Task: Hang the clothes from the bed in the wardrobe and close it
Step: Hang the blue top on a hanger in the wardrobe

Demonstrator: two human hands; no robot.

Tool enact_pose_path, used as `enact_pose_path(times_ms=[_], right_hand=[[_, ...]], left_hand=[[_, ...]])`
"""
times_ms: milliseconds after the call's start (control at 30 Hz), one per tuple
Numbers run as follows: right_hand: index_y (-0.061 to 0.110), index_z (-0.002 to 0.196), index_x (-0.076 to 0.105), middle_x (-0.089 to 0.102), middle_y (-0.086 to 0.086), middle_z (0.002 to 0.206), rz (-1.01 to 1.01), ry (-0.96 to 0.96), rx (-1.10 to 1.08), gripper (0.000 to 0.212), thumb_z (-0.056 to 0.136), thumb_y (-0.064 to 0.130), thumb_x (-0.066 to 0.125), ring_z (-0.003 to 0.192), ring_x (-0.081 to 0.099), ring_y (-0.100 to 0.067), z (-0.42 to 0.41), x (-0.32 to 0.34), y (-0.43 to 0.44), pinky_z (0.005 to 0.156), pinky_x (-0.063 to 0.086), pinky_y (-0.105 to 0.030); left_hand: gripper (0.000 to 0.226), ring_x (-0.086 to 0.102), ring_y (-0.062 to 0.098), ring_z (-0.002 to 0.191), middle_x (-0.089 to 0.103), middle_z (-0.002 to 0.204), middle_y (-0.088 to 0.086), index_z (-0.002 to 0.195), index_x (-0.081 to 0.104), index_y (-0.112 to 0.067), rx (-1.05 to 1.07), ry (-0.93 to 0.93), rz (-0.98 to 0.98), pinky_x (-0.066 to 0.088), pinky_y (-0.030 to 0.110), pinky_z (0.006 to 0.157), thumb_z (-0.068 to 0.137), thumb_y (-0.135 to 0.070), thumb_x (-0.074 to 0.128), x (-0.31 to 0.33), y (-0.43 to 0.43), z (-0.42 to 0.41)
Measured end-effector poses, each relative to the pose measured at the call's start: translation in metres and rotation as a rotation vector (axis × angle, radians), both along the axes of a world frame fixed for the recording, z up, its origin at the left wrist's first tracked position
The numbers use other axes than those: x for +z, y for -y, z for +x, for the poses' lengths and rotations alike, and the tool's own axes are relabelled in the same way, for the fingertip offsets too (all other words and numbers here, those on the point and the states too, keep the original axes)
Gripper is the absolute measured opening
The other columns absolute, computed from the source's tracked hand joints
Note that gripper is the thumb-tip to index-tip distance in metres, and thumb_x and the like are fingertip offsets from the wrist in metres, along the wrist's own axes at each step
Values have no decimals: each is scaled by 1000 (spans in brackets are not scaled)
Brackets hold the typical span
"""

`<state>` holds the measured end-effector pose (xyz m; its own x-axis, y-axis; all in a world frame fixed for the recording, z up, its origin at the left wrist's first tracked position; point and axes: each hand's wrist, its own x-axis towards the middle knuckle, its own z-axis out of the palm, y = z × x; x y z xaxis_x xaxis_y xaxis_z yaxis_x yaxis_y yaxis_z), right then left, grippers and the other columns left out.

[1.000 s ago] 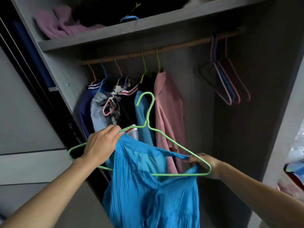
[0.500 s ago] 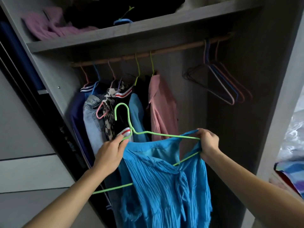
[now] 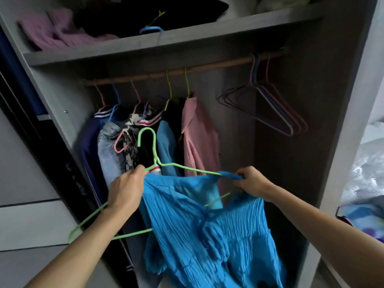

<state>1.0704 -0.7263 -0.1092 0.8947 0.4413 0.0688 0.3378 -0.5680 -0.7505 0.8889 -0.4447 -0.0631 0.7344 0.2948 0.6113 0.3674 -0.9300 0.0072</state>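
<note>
So, the wardrobe (image 3: pixel 349 121) stands open, with a shelf (image 3: pixel 187 40) on top holding folded stuff and the wooden rail (image 3: pixel 218 66) just under it. The left part of the rail is packed with hung clothes, the pink shirt (image 3: pixel 197 138) being the last of them. A bunch of empty hangers (image 3: pixel 276 113) sits at the far right, with a bare stretch of rail in between. The blue dress (image 3: pixel 207 225) is out in front of the opening, well below the rail, held up between both hands and only half on the green hanger (image 3: pixel 155 150). The right end of the wire goes under the fabric, but the left end pokes out bare under the forearm. The left hand (image 3: pixel 126 190) has its grip clamped on the wire close to the neck, right at the edge of the cloth. The right hand (image 3: pixel 252 181) has its grip pinched on the dress strap at the hanger's right end. I'd say this is the dressing-the-hanger step, not the hanging one yet. Next up, probably: work the left side of the dress over that bare end, level the thing out, then lift the hook onto the free bit of rail beside the pink shirt. The strap looks thin and slippy, so it could slide off if the hanger tips. The door comes last, once the bed is done.
</note>
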Motion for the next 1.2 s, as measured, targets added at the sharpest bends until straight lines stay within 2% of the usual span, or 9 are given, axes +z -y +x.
enact_pose_path(times_ms=[133,267,400,500,600,700,933,1067,1200], right_hand=[[3,97,67,54,-2,52,284,-246,85,13,85,1,62,44,50,-9,-14,8,11,47,43,-21],[13,119,61,67,-15,77,512,-646,286,26,93,13,58,76,64,-27,-39,30,-6,74,55,-41],[28,112,61,69,-2,103,-505,336,10,39,88,57,54,88,66,-28,-31,41,-10,70,51,-37],[31,108,63,68,6,105,-391,620,-75,35,87,57,53,95,65,-22,-30,51,-8,74,49,-34],[28,87,70,66,16,80,26,363,290,18,89,45,64,74,59,-1,-40,60,-24,68,49,-26],[5,65,59,47,3,54,190,235,458,38,93,30,63,51,39,-5,-47,61,-36,51,35,-23],[-11,82,65,40,6,48,244,82,351,32,93,19,62,45,34,-5,-32,85,-3,45,30,-18],[-10,83,65,41,-5,56,204,-118,248,30,92,19,63,43,35,-11,-28,89,15,41,28,-22],[1,85,71,43,-1,56,174,-209,70,20,91,17,62,39,33,-9,-24,101,46,37,21,-17]], left_hand=[[9,60,42,51,69,74,14,85,61,-6,9,73,27,43,38,44,88,-14,64,3,-7,-4],[11,61,35,54,66,80,6,86,62,-10,-197,68,116,44,36,40,90,-19,58,-11,13,11],[33,59,23,66,61,79,-1,87,61,-11,-432,128,-38,46,36,49,94,-35,39,-14,25,21],[35,58,18,69,60,80,-5,88,62,-13,-480,150,-73,45,32,56,94,-39,38,-11,21,24],[32,57,18,67,57,80,-9,88,62,-16,-556,147,-94,44,31,58,94,-40,41,-6,29,31],[35,56,15,64,55,77,-10,86,62,-14,-606,142,-145,40,28,55,93,-40,41,0,24,32],[39,59,21,63,62,73,1,85,58,-10,-434,31,-59,37,31,46,94,-42,39,-32,-24,24],[27,61,29,75,59,76,3,87,50,-14,-433,-111,-302,43,39,58,98,-38,42,-55,-14,42],[53,59,20,94,60,99,-1,109,56,-16,-569,-118,-359,47,39,78,92,-55,26,-48,14,69]])
